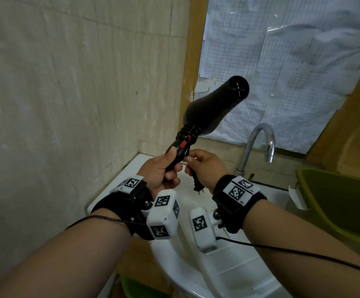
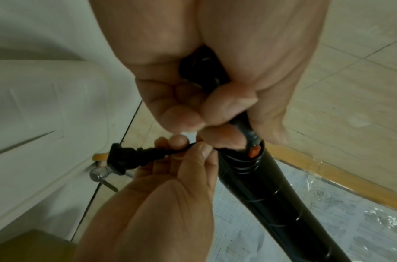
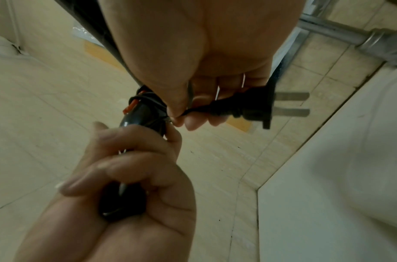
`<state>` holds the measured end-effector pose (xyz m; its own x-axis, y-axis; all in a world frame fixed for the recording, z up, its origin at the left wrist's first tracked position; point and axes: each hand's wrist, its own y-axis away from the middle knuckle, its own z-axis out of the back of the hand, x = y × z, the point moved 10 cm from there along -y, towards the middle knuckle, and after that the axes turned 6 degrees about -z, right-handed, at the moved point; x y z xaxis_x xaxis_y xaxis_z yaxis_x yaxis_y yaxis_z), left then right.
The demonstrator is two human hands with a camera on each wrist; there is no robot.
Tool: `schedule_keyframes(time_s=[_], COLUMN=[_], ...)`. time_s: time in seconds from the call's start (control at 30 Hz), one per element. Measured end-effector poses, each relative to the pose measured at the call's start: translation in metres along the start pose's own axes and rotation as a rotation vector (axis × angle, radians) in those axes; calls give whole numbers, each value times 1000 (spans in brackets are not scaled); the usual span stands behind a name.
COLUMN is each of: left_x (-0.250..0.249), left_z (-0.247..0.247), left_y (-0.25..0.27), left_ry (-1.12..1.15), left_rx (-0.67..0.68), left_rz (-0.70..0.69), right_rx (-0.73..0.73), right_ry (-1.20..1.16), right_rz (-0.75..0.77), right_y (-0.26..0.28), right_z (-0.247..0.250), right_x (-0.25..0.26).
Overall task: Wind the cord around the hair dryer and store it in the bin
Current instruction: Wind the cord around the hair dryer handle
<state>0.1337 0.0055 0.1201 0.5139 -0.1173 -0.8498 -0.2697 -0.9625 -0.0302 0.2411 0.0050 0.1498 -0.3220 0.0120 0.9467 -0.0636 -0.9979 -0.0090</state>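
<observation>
Beige tiled wall (image 1: 67, 82) filled the left of the head view, and a white sink (image 1: 228, 265) lay below the forearms. Going rightward, the left hand (image 1: 159, 171) was curled round the handle of the black hair dryer (image 1: 209, 108), thumb up along the grip below a red switch (image 1: 183, 144). The dryer stood tilted, its barrel pointing toward 1 o'clock from that hand. Black cord (image 1: 190, 131) was coiled in several turns about the top of the handle, where it joins the body. Just beside the left hand, at its 3 o'clock, the right hand (image 1: 204, 166) pinched the last stretch of cord between thumb and fingertips; the plug (image 1: 197, 184) hung beneath it with its prongs pointing down, and in the right wrist view the two flat prongs (image 3: 291, 104) showed plainly. A chrome faucet (image 1: 258, 145) arched at 2 o'clock from the right hand, before a window covered with gridded paper (image 1: 293, 61). At the far right stood the green bin (image 1: 342, 201), well apart from the dryer.
</observation>
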Motion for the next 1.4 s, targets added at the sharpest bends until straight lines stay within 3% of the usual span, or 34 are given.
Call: schedule_keyframes(time_s=[0.23, 0.57, 0.83, 1.03, 1.23, 1.4], left_x=[6, 11, 23, 34, 41, 42], left_z=[-1, -23, -36, -43, -50, -48], left_y=[-3, -7, -6, -1, -5, -11], left_ry=[35, 148, 85, 105, -113, -381], left_rx=[41, 129, 235, 284, 355, 351], left_rz=[13, -28, 68, 189, 147, 75], right_rx=[-6, -85, -54, -84, -106, -107], right_ry=[31, 251, 49, -53, -240, -169], right_rz=[11, 98, -39, -17, -117, -108], right_y=[4, 5, 0, 1, -3, -4], right_z=[5, 16, 22, 31, 35, 38], right_x=[6, 8, -15, -18, -28, -26])
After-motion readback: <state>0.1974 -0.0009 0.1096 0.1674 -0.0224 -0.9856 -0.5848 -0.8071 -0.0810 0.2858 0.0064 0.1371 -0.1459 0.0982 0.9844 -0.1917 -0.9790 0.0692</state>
